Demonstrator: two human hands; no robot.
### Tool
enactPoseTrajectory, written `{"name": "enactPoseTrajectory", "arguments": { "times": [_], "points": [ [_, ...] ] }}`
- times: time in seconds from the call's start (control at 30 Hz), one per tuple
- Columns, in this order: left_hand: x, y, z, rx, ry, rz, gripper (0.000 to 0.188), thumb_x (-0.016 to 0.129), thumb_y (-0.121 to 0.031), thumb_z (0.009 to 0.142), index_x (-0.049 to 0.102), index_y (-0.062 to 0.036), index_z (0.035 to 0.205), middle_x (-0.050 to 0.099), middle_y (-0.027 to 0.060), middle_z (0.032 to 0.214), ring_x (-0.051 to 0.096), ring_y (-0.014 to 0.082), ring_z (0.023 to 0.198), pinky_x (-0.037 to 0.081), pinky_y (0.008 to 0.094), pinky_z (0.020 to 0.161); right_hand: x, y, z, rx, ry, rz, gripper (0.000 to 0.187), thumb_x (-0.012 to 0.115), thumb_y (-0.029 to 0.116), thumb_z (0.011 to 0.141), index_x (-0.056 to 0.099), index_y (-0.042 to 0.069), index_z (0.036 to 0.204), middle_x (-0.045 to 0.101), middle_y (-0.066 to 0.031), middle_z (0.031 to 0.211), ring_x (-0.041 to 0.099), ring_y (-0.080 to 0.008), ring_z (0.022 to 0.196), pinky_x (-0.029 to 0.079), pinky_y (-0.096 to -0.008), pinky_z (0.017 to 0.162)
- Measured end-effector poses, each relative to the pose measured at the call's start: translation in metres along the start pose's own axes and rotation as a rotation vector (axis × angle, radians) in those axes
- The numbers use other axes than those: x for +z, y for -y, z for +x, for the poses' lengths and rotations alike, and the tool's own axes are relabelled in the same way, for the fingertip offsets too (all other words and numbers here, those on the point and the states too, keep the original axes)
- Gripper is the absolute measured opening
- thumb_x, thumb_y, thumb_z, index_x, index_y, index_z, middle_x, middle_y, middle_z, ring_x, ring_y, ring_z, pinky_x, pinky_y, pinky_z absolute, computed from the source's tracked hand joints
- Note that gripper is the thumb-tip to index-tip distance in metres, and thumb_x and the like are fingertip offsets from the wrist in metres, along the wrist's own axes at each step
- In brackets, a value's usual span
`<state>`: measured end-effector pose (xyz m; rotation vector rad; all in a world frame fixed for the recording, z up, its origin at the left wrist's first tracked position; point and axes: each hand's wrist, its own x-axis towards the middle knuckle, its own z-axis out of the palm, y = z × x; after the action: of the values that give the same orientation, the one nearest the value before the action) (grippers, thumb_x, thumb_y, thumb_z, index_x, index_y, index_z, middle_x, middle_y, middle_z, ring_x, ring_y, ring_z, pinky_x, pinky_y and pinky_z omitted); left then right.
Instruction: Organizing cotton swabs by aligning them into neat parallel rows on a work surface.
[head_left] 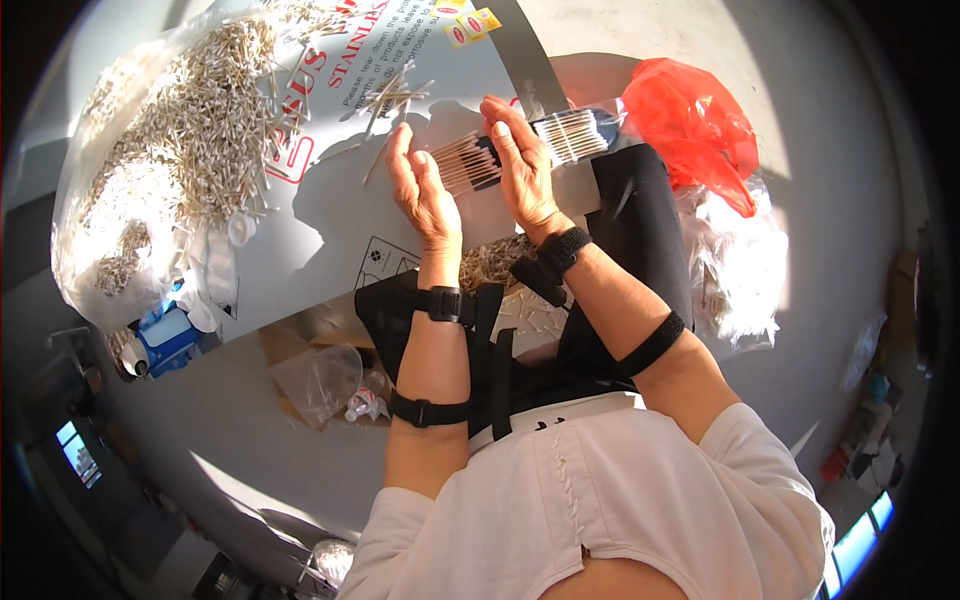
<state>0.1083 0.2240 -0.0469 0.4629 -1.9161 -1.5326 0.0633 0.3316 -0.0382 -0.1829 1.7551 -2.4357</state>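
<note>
A row of cotton swabs (463, 165) lies side by side between my two hands, over the grey sheet-covered table (330, 240). My left hand (428, 195) is at the row's left end, its fingers stretched upward and apart. My right hand (525, 175) stands at the other end with its fingers extended, hiding the swab tips there. Just beyond the right hand, another flat row of swabs (570, 137) appears to be in a clear sleeve. Farther off, a small loose pile of swabs (393, 95) sits on the table.
A large clear bag (65, 230) spilling many swabs covers the table's left side. A blue-and-white container (168, 340) stands at the near left corner. To the right are a red plastic bag (690, 120) and white plastic bags (740, 270). More swabs (495, 265) lie below the table edge.
</note>
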Motion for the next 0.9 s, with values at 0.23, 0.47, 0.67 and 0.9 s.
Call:
{"name": "enactPoseTrajectory", "arguments": {
  "times": [0.23, 0.47, 0.67, 0.9],
  "points": [
    [0.016, -0.002, -0.002, -0.028, 0.001, -0.079, 0.051, 0.043, -0.039, 0.102, 0.048, 0.0009, 0.133, 0.051, 0.0154, 0.135, 0.047, 0.0260, 0.126, 0.035, 0.0387, 0.108, 0.000, -0.007, 0.001, -0.024, -0.022, 0.039, 0.033, 0.051, 0.019, 0.102, 0.056, -0.002, 0.127, 0.057, -0.0129, 0.128, 0.052, -0.0203, 0.119, 0.038, -0.0308, 0.104],
    [-0.003, -0.015, 0.005, 0.269, 0.049, 0.343, 0.037, 0.063, 0.005, 0.079, 0.059, -0.0049, 0.114, 0.056, 0.0142, 0.119, 0.053, 0.0333, 0.115, 0.045, 0.0432, 0.098, -0.010, -0.002, 0.004, 0.027, -0.035, 0.049, 0.029, 0.054, 0.010, 0.099, 0.057, -0.003, 0.124, 0.056, -0.0120, 0.127, 0.053, -0.0184, 0.117, 0.040, -0.0289, 0.102],
    [-0.016, -0.020, 0.021, 0.404, 0.242, 0.781, 0.027, 0.077, 0.000, 0.066, 0.065, -0.0080, 0.089, 0.058, 0.0046, 0.096, 0.054, 0.0291, 0.094, 0.044, 0.0413, 0.084, -0.015, -0.002, 0.009, -0.047, -0.015, -0.088, 0.022, 0.057, 0.003, 0.094, 0.060, -0.005, 0.114, 0.055, -0.0140, 0.130, 0.054, -0.0188, 0.116, 0.044, -0.0282, 0.099],
    [-0.017, -0.019, 0.032, 0.396, 0.374, 0.782, 0.018, 0.073, 0.000, 0.069, 0.060, -0.0087, 0.079, 0.056, 0.0033, 0.093, 0.053, 0.0281, 0.095, 0.041, 0.0426, 0.084, -0.015, -0.001, 0.008, -0.022, -0.027, -0.028, 0.021, 0.057, 0.003, 0.094, 0.061, -0.005, 0.113, 0.055, -0.0143, 0.130, 0.055, -0.0186, 0.115, 0.044, -0.0274, 0.098]
  ]
}}
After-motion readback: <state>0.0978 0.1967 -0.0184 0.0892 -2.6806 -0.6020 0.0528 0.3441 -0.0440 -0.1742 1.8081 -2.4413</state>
